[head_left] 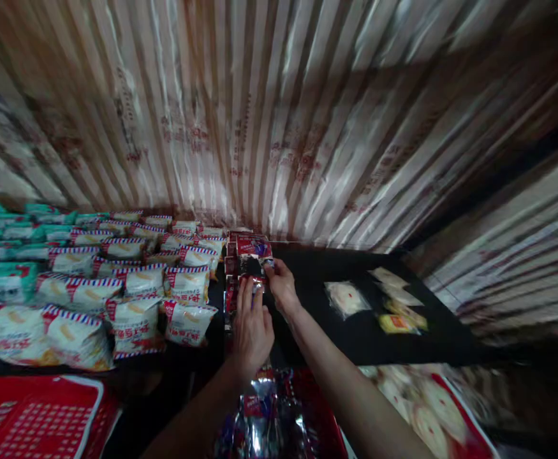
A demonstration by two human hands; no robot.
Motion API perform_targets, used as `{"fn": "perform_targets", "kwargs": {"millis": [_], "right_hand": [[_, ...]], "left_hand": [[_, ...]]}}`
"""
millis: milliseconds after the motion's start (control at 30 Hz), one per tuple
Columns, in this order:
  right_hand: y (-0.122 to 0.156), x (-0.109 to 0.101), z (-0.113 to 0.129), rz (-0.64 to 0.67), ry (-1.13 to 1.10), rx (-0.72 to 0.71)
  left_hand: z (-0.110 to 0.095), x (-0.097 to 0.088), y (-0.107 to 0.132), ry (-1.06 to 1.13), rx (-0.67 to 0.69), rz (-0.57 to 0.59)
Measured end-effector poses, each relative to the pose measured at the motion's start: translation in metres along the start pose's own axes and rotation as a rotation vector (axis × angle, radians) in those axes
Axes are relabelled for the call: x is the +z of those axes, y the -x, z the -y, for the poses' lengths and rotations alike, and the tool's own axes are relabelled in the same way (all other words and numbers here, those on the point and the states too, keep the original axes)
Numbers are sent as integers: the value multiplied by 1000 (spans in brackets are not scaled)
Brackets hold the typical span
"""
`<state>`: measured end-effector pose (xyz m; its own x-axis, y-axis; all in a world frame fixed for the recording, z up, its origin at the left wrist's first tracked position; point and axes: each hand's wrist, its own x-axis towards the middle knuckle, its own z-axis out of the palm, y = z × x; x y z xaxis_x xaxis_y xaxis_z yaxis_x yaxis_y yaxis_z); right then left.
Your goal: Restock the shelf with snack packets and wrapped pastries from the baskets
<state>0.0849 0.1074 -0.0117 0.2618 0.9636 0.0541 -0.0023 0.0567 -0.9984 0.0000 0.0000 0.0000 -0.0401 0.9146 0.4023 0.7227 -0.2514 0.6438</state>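
A row of small red and dark snack packets (245, 255) stands on the black shelf (317, 306), running away from me. My left hand (251, 325) lies on the near end of that row, fingers stretched forward and together over the packets. My right hand (281, 284) pinches a small dark packet (254, 264) at its right edge, near the far end of the row. Both forearms reach up from the bottom of the view.
White bags with red-and-blue striped tops (130, 293) and green bags (6, 255) fill the shelf's left. Clear and yellow packets (379, 303) lie right. A red basket (34, 414) sits lower left, shiny packets (264, 414) below my hands. Striped sheeting (279, 115) covers the back.
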Motion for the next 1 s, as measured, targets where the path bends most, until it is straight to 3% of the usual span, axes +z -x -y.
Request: {"fn": "perform_targets", "kwargs": {"millis": [233, 500, 733, 1000], "right_hand": [[-34, 22, -16, 10, 355, 48], [-42, 27, -3, 38, 760, 63], [-37, 36, 11, 90, 864, 41], [-36, 44, 13, 48, 1008, 57]], "left_hand": [[20, 20, -35, 2, -153, -61], [30, 30, -38, 48, -180, -61], [30, 32, -41, 38, -203, -15], [31, 31, -50, 15, -194, -11]]}}
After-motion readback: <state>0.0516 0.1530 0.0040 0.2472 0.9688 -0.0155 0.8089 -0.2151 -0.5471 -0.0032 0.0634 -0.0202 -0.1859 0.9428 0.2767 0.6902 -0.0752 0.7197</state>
